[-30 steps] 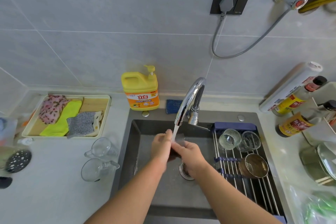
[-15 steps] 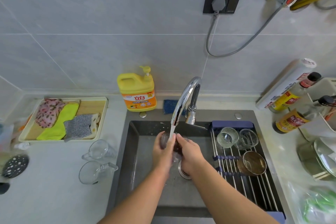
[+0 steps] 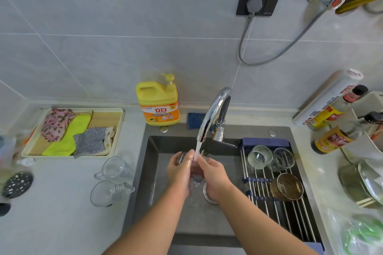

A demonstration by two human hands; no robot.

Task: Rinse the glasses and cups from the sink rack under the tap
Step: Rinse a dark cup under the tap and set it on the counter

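Water runs from the chrome tap (image 3: 215, 109) onto a clear glass (image 3: 194, 168) that I hold over the sink (image 3: 157, 172). My left hand (image 3: 179, 170) wraps the glass from the left and my right hand (image 3: 213, 174) grips it from the right, so most of it is hidden. On the sink rack (image 3: 269, 209) at the right lie a ribbed glass (image 3: 260, 157), a clear glass (image 3: 283, 159) and a brown-tinted cup (image 3: 289, 186). Two clear handled cups (image 3: 113, 168) (image 3: 108, 192) lie on the counter left of the sink.
A yellow dish-soap bottle (image 3: 158, 102) stands behind the sink beside a blue sponge (image 3: 195, 120). A tray (image 3: 120, 130) with folded cloths sits at the left. Sauce bottles (image 3: 331, 138), a roll and pot lids crowd the right counter. The drain (image 3: 208, 193) lies under my right wrist.
Both hands have stayed under the stream, turning the glass between them; water now splashes off it. The view has shifted slightly.
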